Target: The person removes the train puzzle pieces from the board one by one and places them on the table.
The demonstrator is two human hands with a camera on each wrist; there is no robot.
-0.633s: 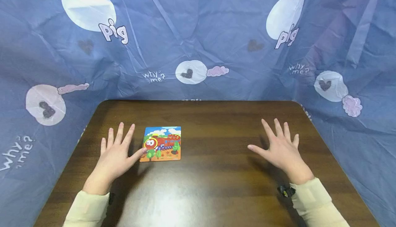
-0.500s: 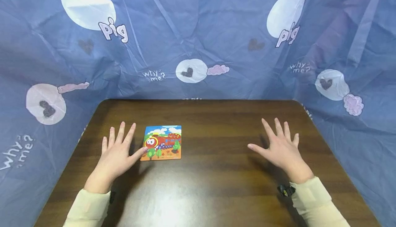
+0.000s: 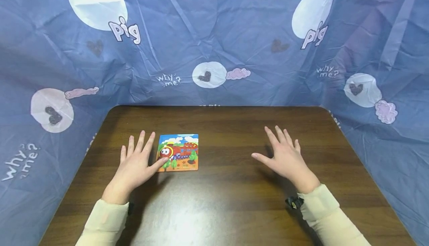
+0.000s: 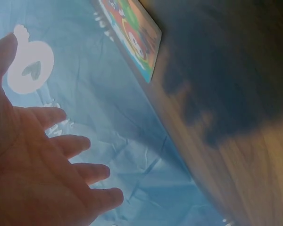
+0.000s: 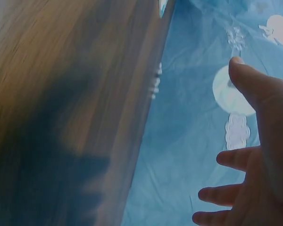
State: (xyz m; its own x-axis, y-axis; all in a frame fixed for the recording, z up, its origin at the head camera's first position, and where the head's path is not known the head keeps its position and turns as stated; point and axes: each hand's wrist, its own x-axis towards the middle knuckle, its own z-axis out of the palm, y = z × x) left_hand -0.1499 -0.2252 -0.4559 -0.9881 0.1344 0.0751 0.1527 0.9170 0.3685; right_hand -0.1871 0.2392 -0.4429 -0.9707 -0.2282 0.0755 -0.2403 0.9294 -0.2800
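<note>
A square picture board (image 3: 182, 153) with a red cartoon train, trees and clouds lies flat on the brown wooden table (image 3: 228, 186), left of the middle. My left hand (image 3: 135, 168) hovers palm down just left of it, fingers spread, and its thumb overlaps the board's left edge in the head view. In the left wrist view the palm (image 4: 33, 165) is apart from the board (image 4: 137, 40). Over the table's right half is my right hand (image 3: 288, 160), spread and holding nothing. A small corner of the board (image 5: 163, 6) shows at the top of the right wrist view.
Blue fabric (image 3: 214, 26) printed with pigs, hearts and words stands around the back and both sides of the table. A bright light reflection lies on the tabletop near the front. A dark device (image 3: 294, 203) is strapped at the right wrist.
The right hand has moved left, toward the middle of the table. My left hand has shifted slightly right. The board has stayed in place on the table, and the head view has tilted a little.
</note>
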